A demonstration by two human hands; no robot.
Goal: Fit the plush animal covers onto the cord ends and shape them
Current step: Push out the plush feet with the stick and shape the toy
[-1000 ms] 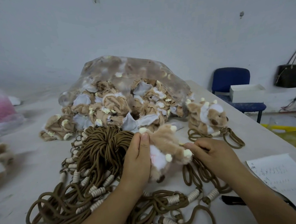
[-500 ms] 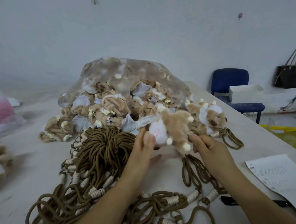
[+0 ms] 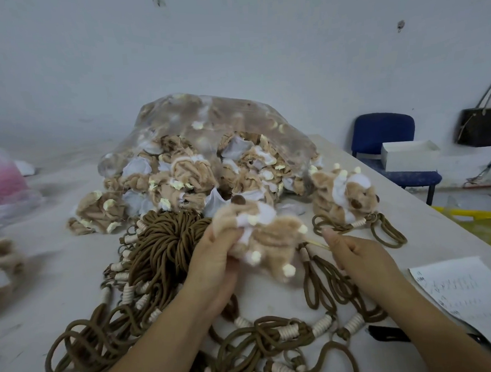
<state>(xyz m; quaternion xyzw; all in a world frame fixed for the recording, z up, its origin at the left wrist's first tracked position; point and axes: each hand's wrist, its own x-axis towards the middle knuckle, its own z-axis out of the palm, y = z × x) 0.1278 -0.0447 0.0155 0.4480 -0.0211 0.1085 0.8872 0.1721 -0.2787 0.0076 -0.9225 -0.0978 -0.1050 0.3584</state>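
Now the left hand (image 3: pixel 214 256) squeezes the plush toy (image 3: pixel 270 236); the right hand (image 3: pixel 355 254) pinches a thin stick (image 3: pixel 318 243). A hard tug could yank it off the cord (image 3: pixel 305 251).

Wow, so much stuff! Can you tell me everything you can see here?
table: one, pale grey, under everything
plastic bag: one, clear, table's back
plush covers: many, tan and white, spilling from the plastic bag
cords: a heap, brown, front of the table
finished toy: one, tan and white, right of the plastic bag
held toy: one, tan and white, table middle
thin stick: one, pale yellow, beside the held toy
paper: one sheet, white, front right
pink bag: one, pink, far left
chair: one, blue, right of the table
box: one, white, on the chair
handbag: one, dark, far right
left hand: one, grips the held toy
right hand: one, pinches the thin stick
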